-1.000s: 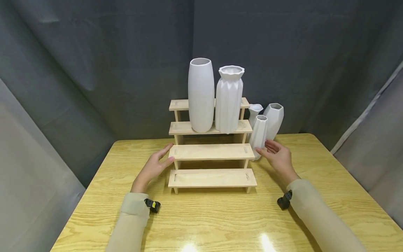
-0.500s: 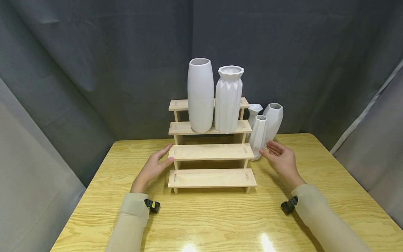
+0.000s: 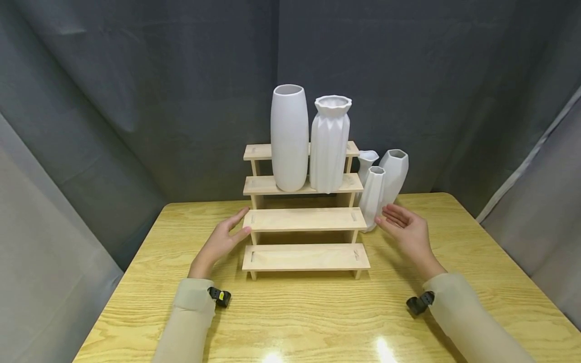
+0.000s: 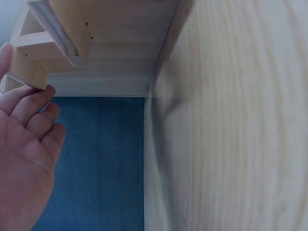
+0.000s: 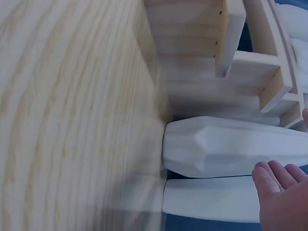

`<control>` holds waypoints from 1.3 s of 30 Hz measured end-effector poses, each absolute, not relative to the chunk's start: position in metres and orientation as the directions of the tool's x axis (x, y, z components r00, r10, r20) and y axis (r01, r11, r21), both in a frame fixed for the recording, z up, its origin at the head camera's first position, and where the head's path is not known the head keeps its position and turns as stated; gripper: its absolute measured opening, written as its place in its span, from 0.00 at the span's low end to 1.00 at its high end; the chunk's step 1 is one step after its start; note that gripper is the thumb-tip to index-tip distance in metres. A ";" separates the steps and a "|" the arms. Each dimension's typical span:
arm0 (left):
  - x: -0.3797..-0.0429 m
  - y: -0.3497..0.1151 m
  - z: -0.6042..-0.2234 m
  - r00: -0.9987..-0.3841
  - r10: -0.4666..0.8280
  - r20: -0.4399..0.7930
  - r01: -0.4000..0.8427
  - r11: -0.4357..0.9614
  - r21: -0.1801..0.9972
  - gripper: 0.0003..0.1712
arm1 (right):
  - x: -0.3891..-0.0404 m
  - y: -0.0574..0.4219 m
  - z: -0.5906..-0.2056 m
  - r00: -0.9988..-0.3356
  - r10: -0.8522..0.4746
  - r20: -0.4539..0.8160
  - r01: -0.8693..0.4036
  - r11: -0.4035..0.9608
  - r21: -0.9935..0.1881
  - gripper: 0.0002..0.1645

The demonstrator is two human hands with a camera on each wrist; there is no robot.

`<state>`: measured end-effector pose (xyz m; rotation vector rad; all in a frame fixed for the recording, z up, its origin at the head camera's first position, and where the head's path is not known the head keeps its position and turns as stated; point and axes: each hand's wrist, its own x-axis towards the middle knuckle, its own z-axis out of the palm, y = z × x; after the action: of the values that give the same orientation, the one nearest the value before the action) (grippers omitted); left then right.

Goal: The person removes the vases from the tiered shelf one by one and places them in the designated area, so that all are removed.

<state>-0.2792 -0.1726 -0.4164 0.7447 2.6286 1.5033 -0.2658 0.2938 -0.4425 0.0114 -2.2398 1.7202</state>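
Note:
My left hand (image 3: 222, 243) holds the left end of a stepped wooden stand (image 3: 304, 219), thumb at the front of one shelf and index finger at its back. In the left wrist view, the fingers (image 4: 38, 108) reach under a wooden upright, with the thumb on its other side. Beside the stand's right end, my right hand (image 3: 408, 234) is held with relaxed fingers, its fingertips right by a slim white faceted vase (image 3: 372, 199). In the right wrist view this faceted vase (image 5: 221, 147) stands close against the stand, and the right hand (image 5: 284, 192) holds nothing.
A tall smooth white vase (image 3: 289, 138) and a pleated white vase (image 3: 330, 146) stand on the stand's upper step. Behind the slim vase are a flared-rim vase (image 3: 366, 160) and a wide angular vase (image 3: 395, 174). A dark curtain (image 3: 204, 101) hangs behind the wooden table (image 3: 290, 322).
My right hand has let go of the slim faceted vase and drawn slightly right, its fingers loosening. The left hand, the stand and the vases have stayed in place.

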 end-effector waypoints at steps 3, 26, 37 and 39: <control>-0.278 -0.172 -0.416 -0.885 0.414 0.213 0.393 0.419 0.818 0.34 | -0.262 0.291 -0.439 -0.947 0.178 0.266 -0.213 0.271 -0.939 0.42; -0.280 -0.174 -0.419 -0.884 0.414 0.217 0.393 0.406 0.825 0.35 | -0.229 0.262 -0.415 -0.928 0.069 0.367 -0.359 0.109 -0.927 0.34; -0.283 -0.174 -0.421 -0.882 0.418 0.216 0.398 0.417 0.817 0.35 | -0.218 0.247 -0.404 -0.914 0.034 0.405 -0.404 0.026 -0.914 0.30; -0.289 -0.175 -0.429 -0.882 0.416 0.222 0.402 0.418 0.815 0.35 | -0.218 0.243 -0.402 -0.911 0.030 0.410 -0.410 0.008 -0.912 0.30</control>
<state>-0.2888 -0.1753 -0.4287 0.7599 2.6333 1.5070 -0.2179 0.2432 -0.4020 0.3926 -1.9772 1.9739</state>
